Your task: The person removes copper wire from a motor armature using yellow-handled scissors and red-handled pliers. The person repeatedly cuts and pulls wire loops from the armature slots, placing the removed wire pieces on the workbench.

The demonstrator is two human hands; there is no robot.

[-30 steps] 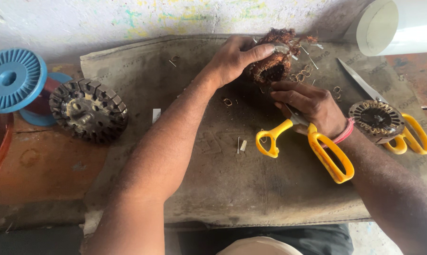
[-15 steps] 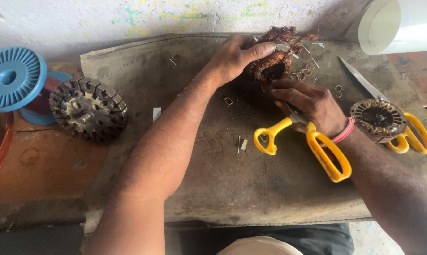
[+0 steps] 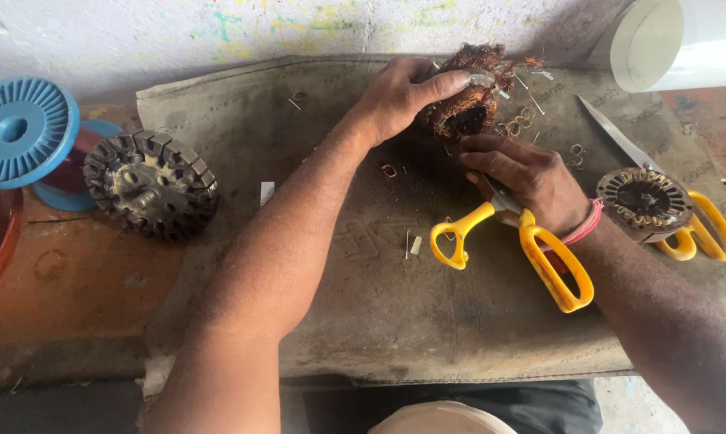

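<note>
Holding a copper-wound stator [image 3: 471, 100] at the far middle of the grey mat [image 3: 363, 321], the left hand [image 3: 403, 96] has its grip closed over the part's left side & top, thumb stretched along the upper edge. Stator sits tilted, reddish wire bunched out of its top, dark core facing the camera. Right hand [image 3: 523, 177] is just below it, fingertips touching the lower edge of the windings; its grip is closed round a pair of yellow-handled scissors [image 3: 531, 249], w/ the blades hidden under the palm and the loops sticking out toward the near edge.

Bits of cut wire and small white slips [image 3: 415, 245] lie scattered on the mat around both hands. Right of the right wrist, a second stator [image 3: 644, 201] w/ bare slots rests on another pair of yellow-handled scissors [image 3: 700, 233], long blade pointing up-left. White pipe [image 3: 676, 40] lies at the top right corner. Left, off the mat on the rust-coloured surface [image 3: 65, 273]: a dark slotted stator core [image 3: 150, 185], and next to it a blue spool [image 3: 25, 133] of copper wire.
</note>
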